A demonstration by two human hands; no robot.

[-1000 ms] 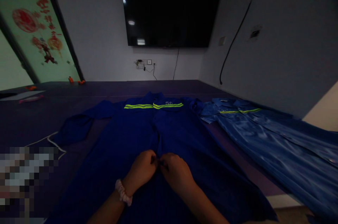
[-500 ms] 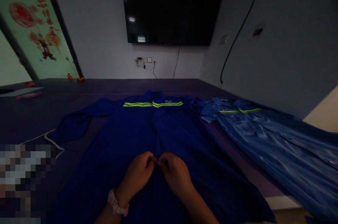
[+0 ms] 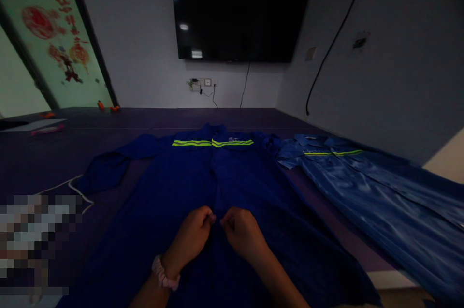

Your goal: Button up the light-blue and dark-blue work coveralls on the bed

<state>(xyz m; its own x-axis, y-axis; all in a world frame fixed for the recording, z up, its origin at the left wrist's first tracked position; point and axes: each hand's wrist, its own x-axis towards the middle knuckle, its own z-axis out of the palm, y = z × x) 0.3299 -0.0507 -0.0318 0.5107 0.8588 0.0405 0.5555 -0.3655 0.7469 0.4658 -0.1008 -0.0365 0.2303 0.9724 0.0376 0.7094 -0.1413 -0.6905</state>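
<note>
A dark blue work jacket (image 3: 174, 182) lies spread out, front side up, its collar at the far end and yellow-green reflective stripes across the chest. Over its middle front opening, my left hand (image 3: 195, 230) is closed in a pinch on the left edge, with a pale scrunchie (image 3: 165, 274) round the wrist. Facing it across a small gap, my right hand (image 3: 242, 230) pinches the right edge of the same opening. Both sets of fingertips rest at the cloth. Whatever button or fastener may lie between them is too dark to make out.
A second, lighter blue work garment (image 3: 362, 187) lies to the right on the purple surface (image 3: 145, 119). At left are a white cord (image 3: 85, 198) and a blurred-out patch. A television (image 3: 242, 13) hangs on the wall, and a black cable (image 3: 326, 56) dangles at right.
The gap between my two hands has widened slightly. My view has turned a little to the left; the garments lie as before.
</note>
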